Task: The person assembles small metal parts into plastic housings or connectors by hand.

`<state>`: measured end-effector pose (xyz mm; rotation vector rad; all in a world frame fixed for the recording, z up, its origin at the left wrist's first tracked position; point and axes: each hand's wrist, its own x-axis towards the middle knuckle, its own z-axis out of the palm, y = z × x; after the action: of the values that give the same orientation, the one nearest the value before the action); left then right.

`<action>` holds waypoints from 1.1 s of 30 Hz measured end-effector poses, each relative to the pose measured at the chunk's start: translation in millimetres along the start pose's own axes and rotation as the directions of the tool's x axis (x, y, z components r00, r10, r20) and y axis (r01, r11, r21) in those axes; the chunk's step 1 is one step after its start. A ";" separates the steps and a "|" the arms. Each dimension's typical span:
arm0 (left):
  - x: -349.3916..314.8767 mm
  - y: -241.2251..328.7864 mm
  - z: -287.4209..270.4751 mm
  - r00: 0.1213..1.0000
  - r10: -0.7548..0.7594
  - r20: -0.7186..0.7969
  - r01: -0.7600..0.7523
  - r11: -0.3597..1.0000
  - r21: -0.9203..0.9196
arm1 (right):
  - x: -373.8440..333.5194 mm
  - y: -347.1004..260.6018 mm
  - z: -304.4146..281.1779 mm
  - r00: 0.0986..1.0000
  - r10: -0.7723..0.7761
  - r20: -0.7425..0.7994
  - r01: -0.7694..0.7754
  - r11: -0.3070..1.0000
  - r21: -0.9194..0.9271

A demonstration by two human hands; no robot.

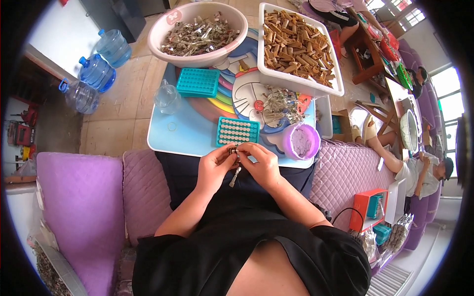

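Note:
Close to the table's near edge, my left hand [213, 166] and my right hand [262, 165] meet with fingertips pinched together. Between them is a small dark piece [233, 150], partly covered by the fingers, so its exact kind is unclear. A thin silvery strip [235, 178] hangs below the fingers. Just beyond my hands lies a teal grid tray [257, 134] with rows of small round beige pieces. To the right of it stands a purple tub [316, 140] with greyish-white contents. A loose pile of silvery strips [281, 106] lies behind that tub.
A pink basin [157, 42] of silvery strips and a white bin [291, 83] of brown curved pieces stand at the back. A second teal tray [197, 82] and a clear pitcher [168, 98] sit left. Water jugs [98, 74] line the floor. Another person [419, 172] sits right.

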<state>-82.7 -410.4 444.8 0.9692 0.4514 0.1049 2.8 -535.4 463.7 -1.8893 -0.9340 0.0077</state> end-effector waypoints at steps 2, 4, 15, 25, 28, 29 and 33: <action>-2.2 2.2 3.6 0.998 0.049 -0.036 -0.046 0.996 0.071 | -0.4 -1.8 1.8 1.000 0.009 -0.004 -0.009 1.000 0.012; -1.9 4.4 6.1 0.998 0.059 -0.029 -0.056 0.994 0.090 | -0.5 -4.6 -0.2 0.999 -0.022 -0.043 0.020 0.999 -0.044; -6.3 6.7 4.7 0.951 0.304 0.050 -0.292 0.840 0.457 | 5.8 -9.8 -6.0 0.998 -0.021 0.060 0.018 0.999 0.050; -0.5 11.2 9.7 0.924 0.362 0.125 -0.380 0.831 0.405 | 21.3 1.1 -6.0 0.823 0.424 0.378 -0.532 0.342 0.775; -0.4 12.5 12.5 0.980 0.187 0.069 -0.188 0.982 0.006 | 20.9 5.7 -2.5 0.796 0.364 0.484 -0.546 0.084 0.834; 1.0 11.2 9.8 0.993 0.100 0.056 -0.095 0.991 -0.094 | 21.2 5.9 -2.2 0.772 0.343 0.534 -0.569 0.000 0.823; 4.8 5.1 1.5 0.991 -0.023 0.129 0.060 0.954 -0.293 | 18.0 12.4 -2.0 0.729 0.249 0.637 -0.622 -0.147 0.769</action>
<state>-77.1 -407.3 448.1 0.6662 0.3289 0.0711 23.7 -528.7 461.9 -0.6341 -0.0997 1.1602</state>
